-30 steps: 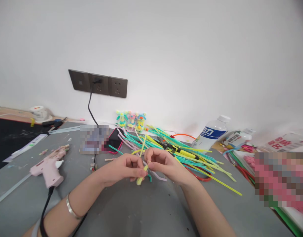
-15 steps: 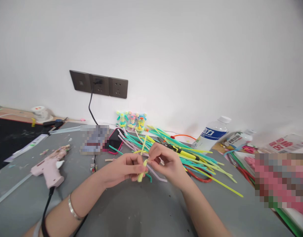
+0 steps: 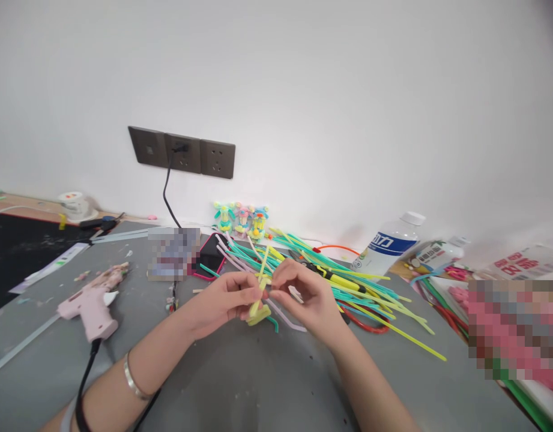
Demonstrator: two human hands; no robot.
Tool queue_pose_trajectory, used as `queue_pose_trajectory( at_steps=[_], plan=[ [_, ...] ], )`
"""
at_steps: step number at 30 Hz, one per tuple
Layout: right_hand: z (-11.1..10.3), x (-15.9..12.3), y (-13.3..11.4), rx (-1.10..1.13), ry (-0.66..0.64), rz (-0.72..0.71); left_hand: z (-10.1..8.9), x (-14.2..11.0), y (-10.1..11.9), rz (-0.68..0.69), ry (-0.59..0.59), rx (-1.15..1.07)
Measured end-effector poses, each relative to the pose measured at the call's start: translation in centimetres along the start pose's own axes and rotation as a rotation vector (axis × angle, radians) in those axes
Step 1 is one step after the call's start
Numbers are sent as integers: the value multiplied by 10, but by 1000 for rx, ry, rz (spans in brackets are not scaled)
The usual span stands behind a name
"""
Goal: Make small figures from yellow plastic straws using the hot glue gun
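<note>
My left hand [image 3: 235, 298] pinches a pale yellow pipe cleaner [image 3: 257, 312], folded into a small bundle at its lower end, with one strand sticking up past the fingers. My right hand [image 3: 301, 297] is closed at its right side, thumb and forefinger pinched at the bundle's upper part; the fingers partly hide what they grip. Behind my hands lies a loose heap of pipe cleaners [image 3: 375, 300] in teal, yellow and lilac. Cutters with yellow and black handles [image 3: 339, 279] rest on the heap.
A pink glue gun [image 3: 92, 312] with a black cord lies at left. Small figures [image 3: 242, 221] stand against the wall. A phone [image 3: 209, 258] lies behind my left hand. A bottle [image 3: 391, 243] and a bag of pink pieces stand at right.
The folded yellow bundle has turned between the fingers, its lower end now swung to the right. My right hand has shifted slightly around it. My left hand stays in place.
</note>
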State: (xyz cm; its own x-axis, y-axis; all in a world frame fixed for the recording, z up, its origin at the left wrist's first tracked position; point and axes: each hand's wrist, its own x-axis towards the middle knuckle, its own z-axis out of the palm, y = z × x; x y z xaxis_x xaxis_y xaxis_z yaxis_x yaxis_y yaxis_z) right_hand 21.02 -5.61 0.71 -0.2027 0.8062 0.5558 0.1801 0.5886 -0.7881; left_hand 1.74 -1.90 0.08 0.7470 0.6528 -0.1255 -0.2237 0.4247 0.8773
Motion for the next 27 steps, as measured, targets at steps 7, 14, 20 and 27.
queue_pose_trajectory(
  at_steps=[7, 14, 20, 27],
  plan=[
    [-3, 1, 15, 499, -148, 406, 0, 2, 2, -47, -9, 169],
    [-2, 0, 10, 665, -222, 563, 2, 2, 2, -42, -19, 233],
    [-8, 0, 9, 650, -252, 538, 2, 1, 0, -32, -35, 267],
    [-7, 2, 6, 618, -232, 540, 4, 0, 1, -12, -29, 285]
  ],
)
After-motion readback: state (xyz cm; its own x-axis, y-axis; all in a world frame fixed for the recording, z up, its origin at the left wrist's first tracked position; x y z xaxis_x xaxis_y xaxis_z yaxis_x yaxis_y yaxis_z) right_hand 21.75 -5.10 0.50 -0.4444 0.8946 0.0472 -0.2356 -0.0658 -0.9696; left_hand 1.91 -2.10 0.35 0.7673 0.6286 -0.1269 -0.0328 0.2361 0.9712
